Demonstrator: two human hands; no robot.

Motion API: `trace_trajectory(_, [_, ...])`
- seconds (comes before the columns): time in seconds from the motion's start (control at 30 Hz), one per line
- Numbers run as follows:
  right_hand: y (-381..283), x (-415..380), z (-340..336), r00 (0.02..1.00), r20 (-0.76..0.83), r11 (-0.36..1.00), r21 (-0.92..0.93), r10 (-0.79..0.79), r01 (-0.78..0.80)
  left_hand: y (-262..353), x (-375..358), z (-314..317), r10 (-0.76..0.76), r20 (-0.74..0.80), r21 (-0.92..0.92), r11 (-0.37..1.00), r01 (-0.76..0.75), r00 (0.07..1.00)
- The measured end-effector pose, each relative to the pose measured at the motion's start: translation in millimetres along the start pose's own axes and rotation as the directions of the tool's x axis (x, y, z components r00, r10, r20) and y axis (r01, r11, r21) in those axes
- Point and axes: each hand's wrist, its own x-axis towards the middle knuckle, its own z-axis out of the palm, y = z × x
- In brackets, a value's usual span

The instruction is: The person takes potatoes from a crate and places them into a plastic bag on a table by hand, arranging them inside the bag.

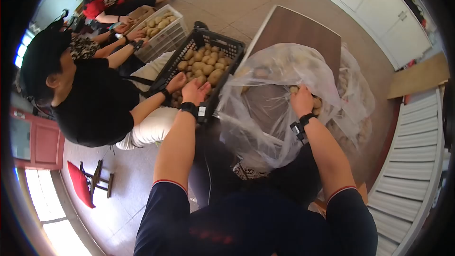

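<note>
My left hand (195, 91) is over the near edge of a black plastic crate (238, 47) of potatoes (207, 61). Its fingers are stretched out and apart, and I see nothing held in them. Inside a large clear plastic bag (284, 57), my right hand (302, 102) has its fingers closed round a potato (294, 89), which shows partly at the fingertips. More potatoes (317, 106) lie in the bag beside that hand. Close to my left hand, a co-worker's hand (177, 82) also reaches over the crate's edge.
A brown table (298, 28) stands beyond the bag. More potatoes fill a white crate (179, 21) at the back left, by other people. Another filled clear bag (358, 99) is at the right. A red-seated stool (81, 185) lies on the floor at the left.
</note>
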Motion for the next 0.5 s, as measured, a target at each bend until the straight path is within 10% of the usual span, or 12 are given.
trace_trajectory(0.5, [48.0,24.6,6.9,0.997,-0.03,0.995,-0.062,-0.077,0.075,-23.4,-5.3,21.0,0.028,-0.016,0.137,0.99,-0.025,0.999])
